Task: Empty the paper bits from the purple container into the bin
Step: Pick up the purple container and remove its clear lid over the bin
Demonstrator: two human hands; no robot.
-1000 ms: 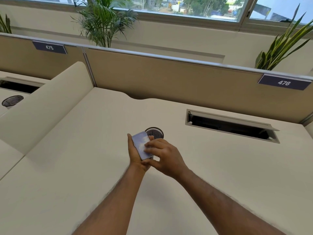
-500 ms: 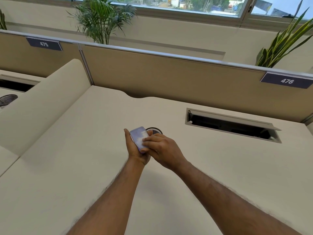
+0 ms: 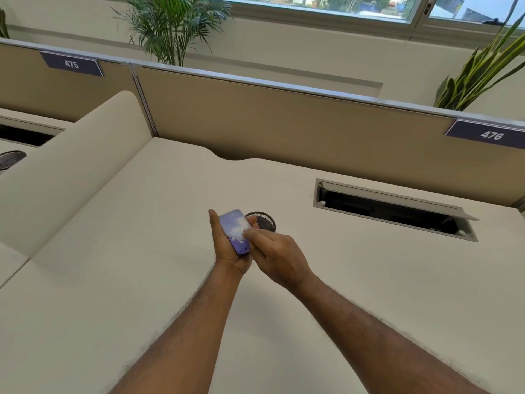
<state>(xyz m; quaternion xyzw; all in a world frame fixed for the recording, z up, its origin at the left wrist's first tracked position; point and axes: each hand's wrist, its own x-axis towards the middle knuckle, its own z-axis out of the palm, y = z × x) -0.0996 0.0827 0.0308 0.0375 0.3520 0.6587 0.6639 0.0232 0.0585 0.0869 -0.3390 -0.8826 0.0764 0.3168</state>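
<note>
A small flat purple container (image 3: 233,228) with white paper bits showing on its open face lies tilted in my left hand (image 3: 227,248), which grips it from below and behind. My right hand (image 3: 274,257) is on the container's right side, its fingertips resting on the white bits. Just behind both hands a round dark mesh bin (image 3: 264,221) is set into the cream desk (image 3: 142,251); only its far rim and part of its mesh show past my fingers.
An open cable slot (image 3: 395,209) with a raised flap lies to the right. A tan partition (image 3: 284,129) labelled 476 closes the back; a rounded divider (image 3: 71,169) bounds the left. Another mesh bin (image 3: 11,159) sits at the far left. Plants stand behind the partition.
Both hands with the container stayed over the bin. The right fingers slid a little across the container's face, and white bits now show more clearly on it.
</note>
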